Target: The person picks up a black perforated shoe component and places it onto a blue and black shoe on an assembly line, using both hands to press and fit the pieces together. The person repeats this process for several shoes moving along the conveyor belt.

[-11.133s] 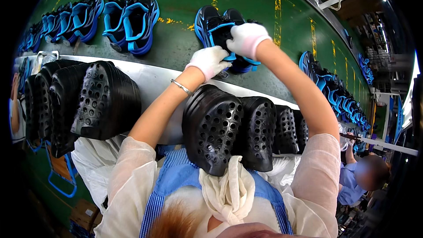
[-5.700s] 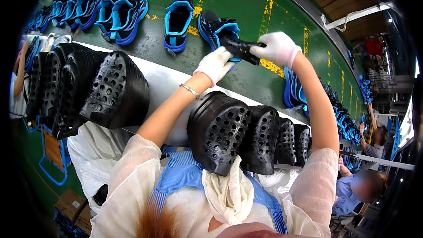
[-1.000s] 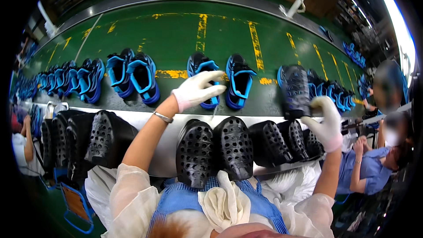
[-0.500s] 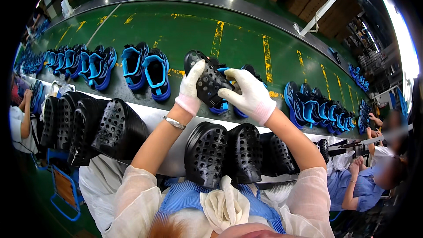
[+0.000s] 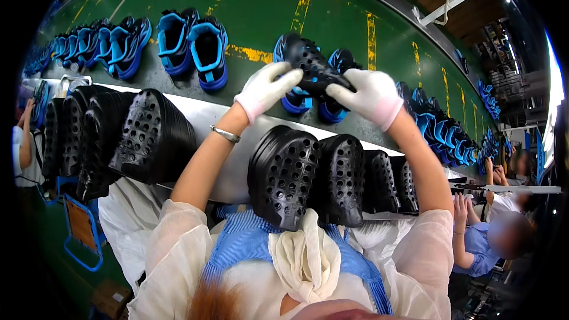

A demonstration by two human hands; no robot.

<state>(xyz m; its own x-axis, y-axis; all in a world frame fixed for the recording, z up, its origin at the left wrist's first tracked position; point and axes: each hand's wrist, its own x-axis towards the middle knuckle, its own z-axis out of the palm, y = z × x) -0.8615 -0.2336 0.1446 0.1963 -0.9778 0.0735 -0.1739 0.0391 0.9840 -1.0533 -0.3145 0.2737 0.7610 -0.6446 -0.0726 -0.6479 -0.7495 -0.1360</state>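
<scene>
A long green bench (image 5: pixel 261 12) with worn yellow markings spans the room. A blue tubular-framed seat (image 5: pixel 82 225) with a brown panel stands on green floor (image 5: pixel 56 231); a white light strip (image 5: pixel 554 83) glows far right.

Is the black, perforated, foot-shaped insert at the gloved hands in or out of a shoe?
Out: the insert slants in front of two black-and-blue shoes, its perforated face exposed, one end in the right hand.
</scene>
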